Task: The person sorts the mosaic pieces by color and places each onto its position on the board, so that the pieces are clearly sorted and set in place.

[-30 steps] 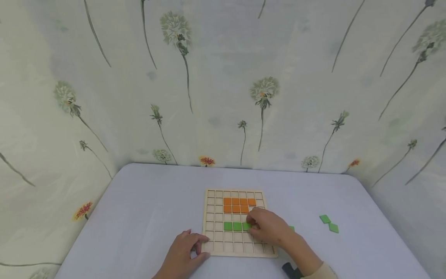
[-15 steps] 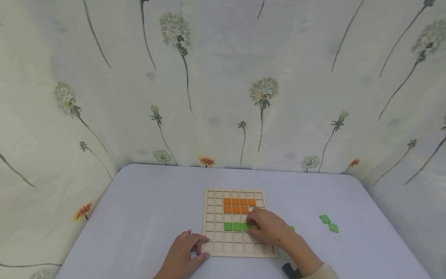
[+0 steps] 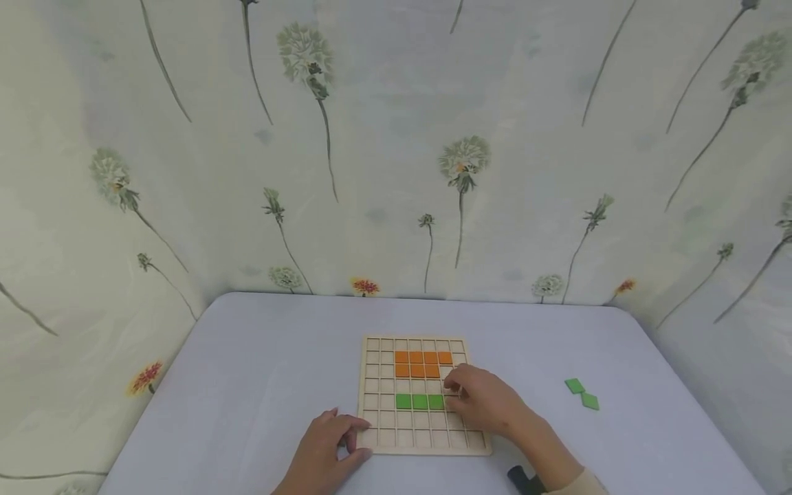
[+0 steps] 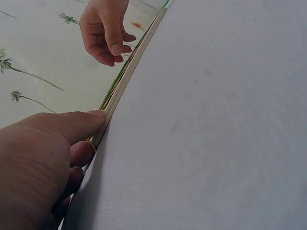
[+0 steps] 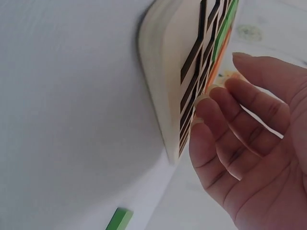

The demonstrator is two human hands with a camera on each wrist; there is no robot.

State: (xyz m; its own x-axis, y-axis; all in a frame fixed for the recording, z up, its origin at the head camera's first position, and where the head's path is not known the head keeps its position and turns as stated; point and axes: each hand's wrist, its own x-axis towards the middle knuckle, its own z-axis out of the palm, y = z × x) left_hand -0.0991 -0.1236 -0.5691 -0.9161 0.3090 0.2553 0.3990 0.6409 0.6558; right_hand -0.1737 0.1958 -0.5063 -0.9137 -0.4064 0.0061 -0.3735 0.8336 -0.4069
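Observation:
A square wooden grid board (image 3: 379, 440) lies on the table, holding several orange tiles (image 3: 417, 357) in two rows and three green tiles (image 3: 419, 401) in a row nearer me. Beside the board's near left corner is my left hand (image 3: 324, 447), its index fingertip on the left edge and its thumb at the corner. My right hand (image 3: 485, 399) hovers over the board's right side, fingers loosely bent just right of the third green tile. In the right wrist view nothing lies between the right hand's thumb and fingers (image 5: 225, 115).
Two loose green tiles (image 3: 582, 394) lie on the white table (image 3: 278, 357), well right of the board. Another green tile (image 5: 120, 219) shows on the table in the right wrist view. A dark object (image 3: 522, 479) sits by the right wrist. Flower-patterned cloth (image 3: 396, 137) hangs behind the table.
My right hand has let go of the third green tile and drawn slightly right, leaving that tile in its cell. The left hand stays at the board's corner.

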